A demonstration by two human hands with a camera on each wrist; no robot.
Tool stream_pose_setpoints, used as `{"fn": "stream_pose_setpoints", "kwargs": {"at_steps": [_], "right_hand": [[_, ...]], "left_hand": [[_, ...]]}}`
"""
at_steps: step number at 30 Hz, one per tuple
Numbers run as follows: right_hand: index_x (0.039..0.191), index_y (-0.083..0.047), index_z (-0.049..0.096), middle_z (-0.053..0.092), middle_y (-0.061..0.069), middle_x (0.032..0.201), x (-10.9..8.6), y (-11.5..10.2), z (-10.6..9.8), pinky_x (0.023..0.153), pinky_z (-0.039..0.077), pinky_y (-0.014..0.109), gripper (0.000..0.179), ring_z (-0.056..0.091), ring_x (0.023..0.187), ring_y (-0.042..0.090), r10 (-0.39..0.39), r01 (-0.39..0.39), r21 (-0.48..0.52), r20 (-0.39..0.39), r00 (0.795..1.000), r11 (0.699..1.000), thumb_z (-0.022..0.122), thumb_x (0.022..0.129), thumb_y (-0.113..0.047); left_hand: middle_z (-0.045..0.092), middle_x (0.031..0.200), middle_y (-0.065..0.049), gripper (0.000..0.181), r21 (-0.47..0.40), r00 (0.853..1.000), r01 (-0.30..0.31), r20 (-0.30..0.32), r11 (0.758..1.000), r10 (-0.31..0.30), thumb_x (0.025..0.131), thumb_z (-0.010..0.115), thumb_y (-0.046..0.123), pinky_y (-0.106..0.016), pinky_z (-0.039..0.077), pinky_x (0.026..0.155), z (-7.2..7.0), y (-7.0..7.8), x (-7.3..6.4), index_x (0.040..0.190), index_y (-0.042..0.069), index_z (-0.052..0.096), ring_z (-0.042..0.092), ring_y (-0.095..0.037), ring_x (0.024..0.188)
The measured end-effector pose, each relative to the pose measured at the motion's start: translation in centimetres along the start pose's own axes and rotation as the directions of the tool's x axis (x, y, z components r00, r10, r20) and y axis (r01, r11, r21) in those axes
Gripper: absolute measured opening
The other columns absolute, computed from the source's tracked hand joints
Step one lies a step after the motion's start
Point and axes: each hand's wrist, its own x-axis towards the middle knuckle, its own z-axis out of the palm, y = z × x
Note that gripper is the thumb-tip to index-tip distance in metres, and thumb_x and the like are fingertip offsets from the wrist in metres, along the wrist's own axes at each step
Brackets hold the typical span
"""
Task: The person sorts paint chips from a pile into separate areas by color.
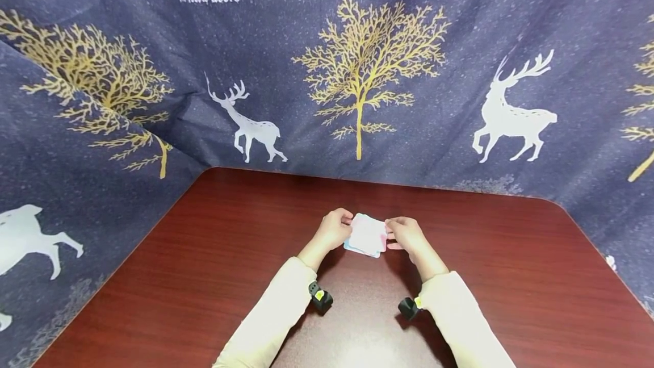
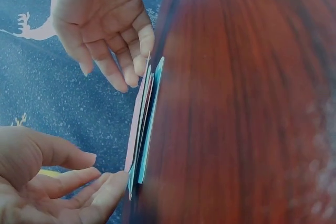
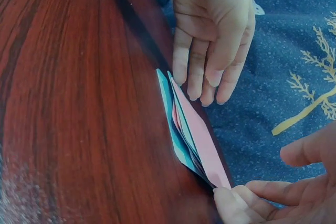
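Note:
A loose pile of thin cards [image 1: 368, 234] lies on the table between the two hands, pale on top with pink and light-blue edges. My left hand [image 1: 334, 230] touches the pile's left edge with its fingertips, its thumb apart from the cards in the left wrist view. At the opposite edge my right hand [image 1: 406, 234] also touches with its fingertips, the thumb held away. Side-on in the right wrist view, the pink top card [image 3: 202, 135] and the light-blue bottom card [image 3: 171, 114] have gaps between them, so the pile is uneven.
The dark red wooden table [image 1: 204, 277] has a glossy surface. Behind and to the left hangs a blue cloth [image 1: 424, 129] printed with trees and white deer. Each wrist wears a strapped black camera [image 1: 322, 301].

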Motion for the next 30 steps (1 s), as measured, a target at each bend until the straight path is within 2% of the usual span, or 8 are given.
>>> {"fn": "stream_pose_setpoints", "kwargs": {"at_steps": [6,11,16,22,30], "right_hand": [[0.121,0.019,0.048,0.055,0.028,0.106,0.16,0.32,0.26,0.070,0.058,0.035,0.037,0.061,0.091,0.029,0.013,-0.013,0.008,0.008,1.000,1.000,0.040,0.096,-0.007],[0.122,0.020,0.047,0.055,0.029,0.109,0.29,0.33,0.38,0.072,0.058,0.037,0.040,0.060,0.091,0.027,0.022,-0.022,0.003,0.007,1.000,1.000,0.043,0.097,-0.011],[0.120,0.019,0.049,0.055,0.029,0.110,0.38,0.42,0.54,0.071,0.058,0.035,0.039,0.060,0.092,0.027,0.023,-0.023,-0.005,-0.011,1.000,1.000,0.046,0.097,-0.012],[0.116,0.021,0.051,0.056,0.027,0.103,0.23,0.36,0.78,0.069,0.058,0.034,0.038,0.060,0.085,0.024,-0.002,0.002,-0.025,-0.019,1.000,1.000,0.047,0.096,-0.010],[0.113,0.024,0.051,0.061,0.026,0.094,0.18,0.67,0.51,0.068,0.058,0.034,0.031,0.061,0.075,0.017,-0.045,0.044,-0.030,-0.012,0.999,0.999,0.050,0.090,0.004]], "left_hand": [[0.068,0.101,-0.018,0.029,0.051,0.999,0.036,0.028,0.998,-0.037,0.079,0.057,-0.002,-0.036,0.053,0.082,-0.04,0.14,-0.11,0.108,-0.006,0.063,0.064,-0.030,0.097],[0.068,0.100,-0.018,0.029,0.052,0.999,0.041,0.033,0.998,-0.042,0.079,0.058,-0.002,-0.036,0.052,0.082,-0.07,0.45,-0.22,0.107,-0.007,0.063,0.064,-0.030,0.095],[0.068,0.100,-0.019,0.031,0.037,0.998,0.048,0.031,0.998,-0.049,0.078,0.057,-0.003,-0.035,0.052,0.080,0.06,0.48,-0.26,0.108,-0.008,0.062,0.064,-0.030,0.096],[0.067,0.099,-0.019,0.033,-0.019,0.996,0.085,0.018,0.996,-0.085,0.075,0.058,-0.005,-0.032,0.052,0.076,0.37,0.31,-0.27,0.107,-0.008,0.062,0.064,-0.029,0.095],[0.067,0.097,-0.019,0.033,-0.087,0.992,0.124,0.000,0.988,-0.125,0.072,0.059,-0.007,-0.025,0.051,0.069,0.82,-0.04,0.02,0.104,-0.009,0.062,0.064,-0.028,0.091]]}}
